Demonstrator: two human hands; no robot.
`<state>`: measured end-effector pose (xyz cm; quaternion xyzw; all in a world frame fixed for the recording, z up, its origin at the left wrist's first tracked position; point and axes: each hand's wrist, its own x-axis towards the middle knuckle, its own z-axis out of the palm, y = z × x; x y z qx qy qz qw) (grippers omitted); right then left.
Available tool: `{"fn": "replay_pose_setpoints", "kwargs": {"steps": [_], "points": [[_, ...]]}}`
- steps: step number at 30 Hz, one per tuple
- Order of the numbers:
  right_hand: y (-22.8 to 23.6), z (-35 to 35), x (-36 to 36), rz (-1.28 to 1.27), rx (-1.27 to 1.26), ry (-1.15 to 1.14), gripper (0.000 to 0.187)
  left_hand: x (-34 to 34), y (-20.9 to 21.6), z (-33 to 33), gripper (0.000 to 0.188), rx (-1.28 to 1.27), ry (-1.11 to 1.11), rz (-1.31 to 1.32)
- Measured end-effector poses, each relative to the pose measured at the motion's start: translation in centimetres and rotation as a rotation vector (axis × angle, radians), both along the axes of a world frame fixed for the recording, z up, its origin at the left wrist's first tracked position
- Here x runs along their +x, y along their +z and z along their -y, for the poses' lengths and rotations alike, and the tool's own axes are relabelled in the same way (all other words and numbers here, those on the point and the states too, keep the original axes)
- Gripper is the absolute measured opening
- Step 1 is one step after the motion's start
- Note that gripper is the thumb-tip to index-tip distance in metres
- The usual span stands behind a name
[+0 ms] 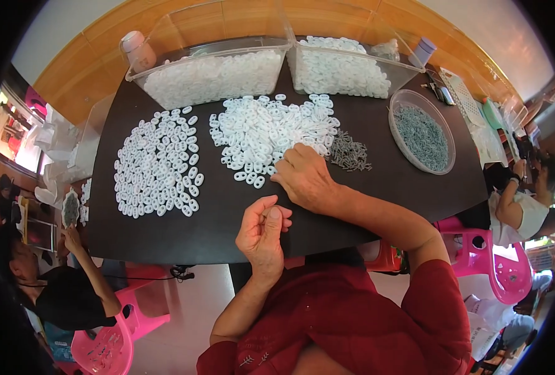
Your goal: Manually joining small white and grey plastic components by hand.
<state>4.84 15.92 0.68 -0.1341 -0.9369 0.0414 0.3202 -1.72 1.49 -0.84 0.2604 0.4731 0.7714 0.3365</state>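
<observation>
My right hand (307, 179) is at the near edge of a heap of small white oval plastic pieces (259, 128), each with two holes. Its fingers are bent and pressed together, and whatever is between the tips is hidden. Closer to my body, my left hand (263, 234) is raised with thumb and fingers curled together; what it holds, if anything, is too small to make out. A small pile of grey screws (349, 153) lies just beyond my right hand. On the left, more of the white oval pieces (155, 165) are spread out in one patch.
Two clear bins (277, 49) of white pieces line the back of the dark table (415, 203). A round clear tub (450, 153) of screws sits at right. Bottles (139, 50) stand behind the bins. Other people (71, 275) sit at both sides, near pink stools (512, 275).
</observation>
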Motion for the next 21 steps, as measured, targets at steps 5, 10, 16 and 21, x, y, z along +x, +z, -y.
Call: {"fn": "replay_pose_setpoints", "kwargs": {"steps": [5,10,16,21], "points": [[-0.6,0.2,-0.2,-0.021,-0.094,-0.01,0.015,0.0,0.0,0.1,0.022,0.009,-0.006,0.03],[-0.8,0.4,-0.1,-0.012,-0.177,-0.009,0.016,-0.2,0.2,0.2,0.022,0.014,-0.006,0.013],[-0.4,0.5,0.0,-0.033,-0.178,-0.027,0.016,-3.0,1.7,0.0,0.02,-0.07,0.142,-0.211],[0.0,1.2,-0.5,0.009,-0.136,0.01,0.021,-3.3,0.8,0.3,0.021,-0.056,0.129,-0.198]]}}
